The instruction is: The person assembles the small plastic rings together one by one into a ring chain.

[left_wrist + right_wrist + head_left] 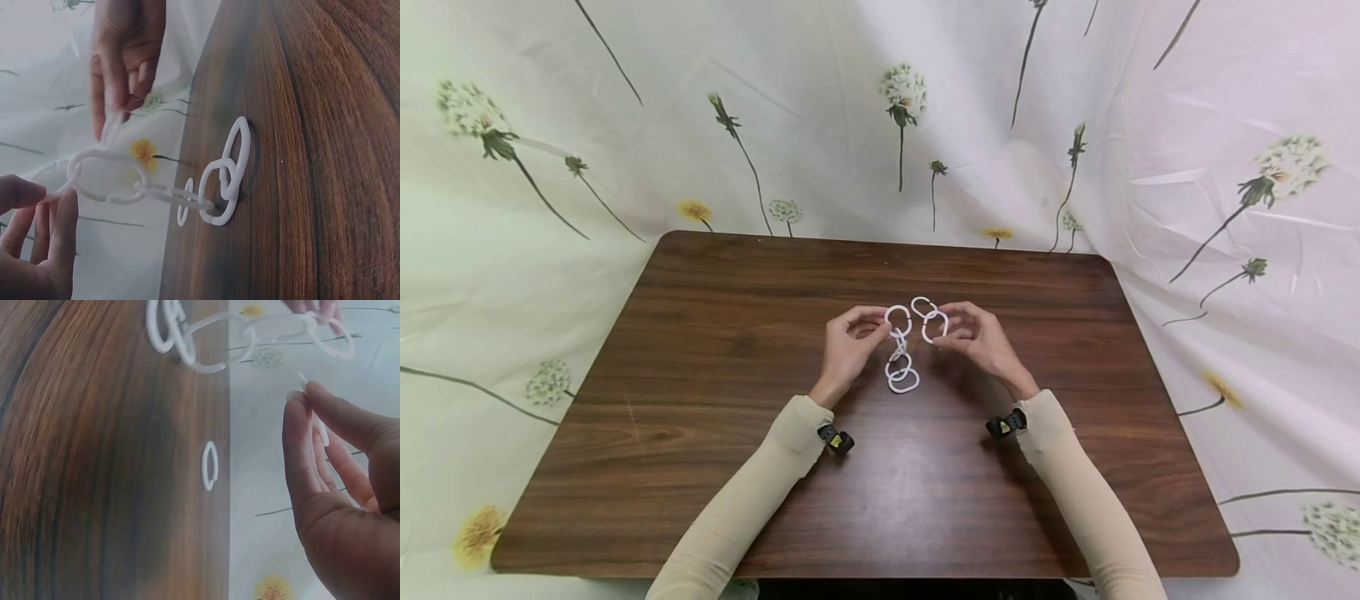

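My left hand pinches the end link of a short chain of white plastic C-shaped links, between thumb and fingers. From there the chain hangs toward me, its lower links lying on the wooden table. To the right, my right hand pinches a single white link by its edge, held up close to the chain. Another loose white link lies on the table just beyond; in the head view it overlaps the right hand's link, but the right wrist view shows them apart.
The brown wooden table has rounded corners. Behind it and at both sides hangs a pale curtain printed with dandelions. A dark strap device sits on the left wrist, and a similar one on the right.
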Demonstrator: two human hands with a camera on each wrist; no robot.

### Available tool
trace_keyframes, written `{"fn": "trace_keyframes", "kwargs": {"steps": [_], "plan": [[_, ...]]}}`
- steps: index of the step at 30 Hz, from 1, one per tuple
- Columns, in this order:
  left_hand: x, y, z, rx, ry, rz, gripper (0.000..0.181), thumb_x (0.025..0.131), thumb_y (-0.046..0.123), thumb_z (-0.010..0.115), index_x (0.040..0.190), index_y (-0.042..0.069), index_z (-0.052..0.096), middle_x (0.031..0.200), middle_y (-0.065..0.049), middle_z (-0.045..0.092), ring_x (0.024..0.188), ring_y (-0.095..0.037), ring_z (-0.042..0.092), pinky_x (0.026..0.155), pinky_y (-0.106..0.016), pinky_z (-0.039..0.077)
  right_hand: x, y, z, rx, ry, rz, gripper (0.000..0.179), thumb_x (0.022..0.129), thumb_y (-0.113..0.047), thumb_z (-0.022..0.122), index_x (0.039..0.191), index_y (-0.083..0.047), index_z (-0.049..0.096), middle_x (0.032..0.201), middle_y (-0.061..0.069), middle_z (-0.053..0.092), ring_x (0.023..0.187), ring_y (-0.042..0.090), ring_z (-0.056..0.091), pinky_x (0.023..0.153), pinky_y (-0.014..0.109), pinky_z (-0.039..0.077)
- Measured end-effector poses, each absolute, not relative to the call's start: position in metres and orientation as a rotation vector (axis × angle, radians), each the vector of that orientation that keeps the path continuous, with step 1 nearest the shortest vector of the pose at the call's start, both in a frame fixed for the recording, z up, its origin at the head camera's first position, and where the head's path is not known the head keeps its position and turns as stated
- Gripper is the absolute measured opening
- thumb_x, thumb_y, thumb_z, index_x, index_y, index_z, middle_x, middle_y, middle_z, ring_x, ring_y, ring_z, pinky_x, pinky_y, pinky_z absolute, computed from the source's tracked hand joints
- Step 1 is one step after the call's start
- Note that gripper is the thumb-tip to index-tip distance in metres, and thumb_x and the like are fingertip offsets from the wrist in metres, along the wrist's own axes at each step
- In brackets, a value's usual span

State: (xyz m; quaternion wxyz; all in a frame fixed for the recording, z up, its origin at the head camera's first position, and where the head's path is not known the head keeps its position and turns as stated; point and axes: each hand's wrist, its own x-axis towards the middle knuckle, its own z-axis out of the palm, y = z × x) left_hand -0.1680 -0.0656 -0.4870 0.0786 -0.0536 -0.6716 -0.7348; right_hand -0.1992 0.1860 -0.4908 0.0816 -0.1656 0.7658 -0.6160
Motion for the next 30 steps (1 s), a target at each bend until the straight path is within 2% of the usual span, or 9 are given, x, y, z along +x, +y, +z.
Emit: {"fn": "trace_keyframes", "kwargs": {"steps": [5,7,9,13,15,19,22,27,30], "plan": [[-0.168,-0.065,-0.487,-0.159,-2.034,-2.177,0.023,0.09,-0.006,0.076,0.113,-0.009,0.073,0.106,-0.031,0.071,0.086,-0.012,0.069,0.084,-0.022,0.062,-0.196,0.183,-0.483,-0.53,2.227,-1.891,0.054,0.086,0.008,0.079,0.137,0.004,0.058,0.107,0.031,0.068,0.086,0.03,0.077,0.085,0.051,0.066],[-0.168,-0.065,-0.487,-0.151,-2.047,-2.164,0.023,0.09,-0.005,0.076,0.113,-0.007,0.074,0.106,-0.029,0.072,0.086,-0.01,0.069,0.085,-0.023,0.061,-0.196,0.181,-0.481,-0.536,2.204,-1.913,0.054,0.086,0.009,0.079,0.136,0.002,0.059,0.106,0.03,0.068,0.086,0.026,0.077,0.084,0.051,0.066],[-0.168,-0.064,-0.486,-0.148,-2.055,-2.157,0.023,0.09,-0.004,0.076,0.113,-0.007,0.074,0.106,-0.027,0.072,0.086,-0.008,0.069,0.086,-0.025,0.061,-0.195,0.181,-0.48,-0.546,2.191,-1.925,0.054,0.087,0.009,0.078,0.136,0.002,0.059,0.104,0.024,0.07,0.085,0.023,0.077,0.083,0.048,0.067],[-0.167,-0.064,-0.486,-0.15,-2.058,-2.159,0.023,0.09,-0.004,0.077,0.113,-0.008,0.074,0.107,-0.032,0.071,0.086,-0.007,0.069,0.086,-0.025,0.061,-0.194,0.179,-0.478,-0.559,2.174,-1.937,0.054,0.087,0.009,0.078,0.137,0.004,0.058,0.1,0.012,0.072,0.086,0.023,0.077,0.084,0.05,0.066],[-0.167,-0.064,-0.487,-0.159,-2.058,-2.157,0.023,0.09,-0.004,0.077,0.112,-0.008,0.074,0.109,-0.034,0.071,0.085,-0.006,0.069,0.085,-0.023,0.06,-0.194,0.178,-0.477,-0.562,2.159,-1.943,0.054,0.087,0.009,0.078,0.138,0.006,0.057,0.102,0.018,0.071,0.087,0.025,0.077,0.086,0.055,0.065],[-0.167,-0.064,-0.489,-0.171,-2.071,-2.141,0.023,0.09,-0.001,0.079,0.112,-0.006,0.075,0.11,-0.035,0.071,0.086,-0.006,0.07,0.084,-0.023,0.06,-0.193,0.177,-0.476,-0.562,2.142,-1.946,0.054,0.087,0.01,0.077,0.137,0.006,0.057,0.1,0.011,0.073,0.086,0.023,0.077,0.088,0.061,0.062],[-0.167,-0.064,-0.489,-0.169,-2.073,-2.145,0.022,0.09,0.0,0.079,0.111,-0.005,0.076,0.111,-0.035,0.071,0.087,-0.008,0.07,0.084,-0.022,0.061,-0.193,0.175,-0.476,-0.561,2.123,-1.955,0.053,0.087,0.012,0.076,0.137,0.007,0.057,0.098,0.001,0.073,0.085,0.019,0.076,0.087,0.059,0.063],[-0.166,-0.065,-0.49,-0.161,-2.059,-2.171,0.021,0.089,-0.001,0.08,0.11,-0.006,0.077,0.111,-0.038,0.07,0.087,-0.015,0.07,0.081,-0.018,0.061,-0.192,0.173,-0.477,-0.558,2.092,-1.972,0.054,0.087,0.014,0.075,0.137,0.009,0.055,0.099,0.007,0.073,0.083,0.011,0.075,0.086,0.053,0.065],[-0.166,-0.066,-0.491,-0.167,-2.073,-2.153,0.023,0.089,0.0,0.08,0.11,-0.007,0.077,0.11,-0.037,0.072,0.087,-0.015,0.07,0.08,-0.016,0.059,-0.192,0.172,-0.477,-0.553,2.094,-1.963,0.053,0.087,0.013,0.076,0.136,0.008,0.057,0.099,0.008,0.072,0.083,0.009,0.075,0.083,0.043,0.068]]}}
